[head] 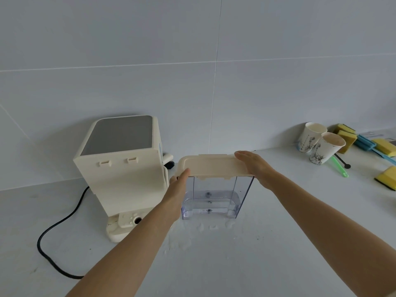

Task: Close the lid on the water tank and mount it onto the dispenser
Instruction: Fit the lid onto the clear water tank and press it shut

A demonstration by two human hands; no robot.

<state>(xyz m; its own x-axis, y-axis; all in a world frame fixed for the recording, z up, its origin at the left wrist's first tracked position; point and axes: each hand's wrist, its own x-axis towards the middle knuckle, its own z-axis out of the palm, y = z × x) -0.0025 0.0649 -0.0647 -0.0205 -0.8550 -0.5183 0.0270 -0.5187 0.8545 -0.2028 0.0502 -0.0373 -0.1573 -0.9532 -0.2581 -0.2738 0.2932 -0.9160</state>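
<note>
A clear plastic water tank stands upright on the white counter, with its cream lid lying flat on top. My left hand presses against the tank's left side, fingertips at the lid's left edge. My right hand rests flat on the lid's right end, fingers stretched out. The cream dispenser stands to the left of the tank, its back panel with two slots facing me and its low base bare.
A black power cord loops over the counter left of the dispenser. Water is spilled in front of the tank. At the right stand two paper cups, several yellow sponges and a green tool. A tiled wall is behind.
</note>
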